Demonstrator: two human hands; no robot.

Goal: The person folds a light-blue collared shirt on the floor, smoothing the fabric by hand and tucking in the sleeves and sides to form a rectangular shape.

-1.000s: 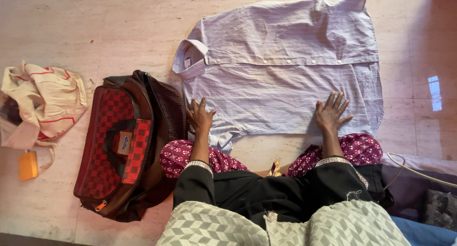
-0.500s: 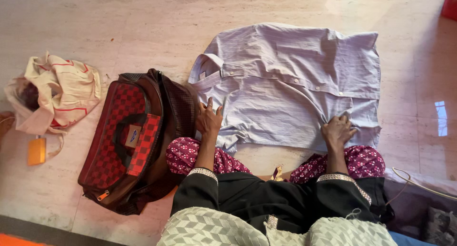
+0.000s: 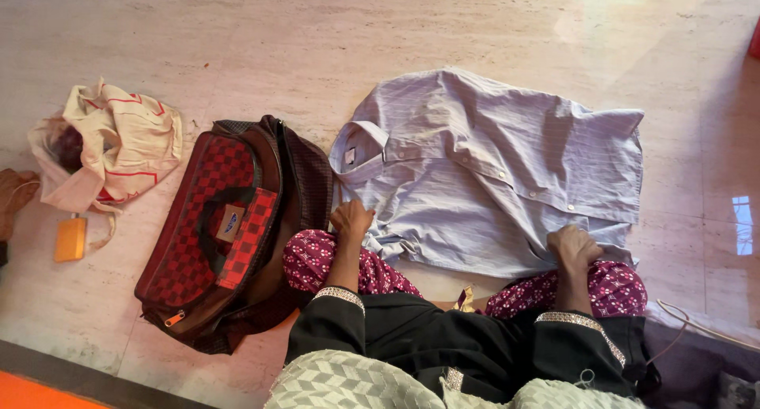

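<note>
A pale lilac button-up shirt (image 3: 491, 171) lies on the marble floor in front of me, collar to the left, now rumpled. My left hand (image 3: 351, 219) is closed on its near edge by the collar side. My right hand (image 3: 573, 247) grips the near hem at the right. Both hands sit just above my knees in magenta patterned trousers (image 3: 317, 258).
A red-and-black checkered duffel bag (image 3: 229, 227) lies at my left, touching my knee. Further left is a cream cloth bag with red trim (image 3: 119, 144) and a small orange block (image 3: 70, 239). A cable (image 3: 697, 318) runs at the right.
Both hands went from flat on the shirt to gripping its near edge and pulled it toward me. The shirt has slid closer and wrinkled.
</note>
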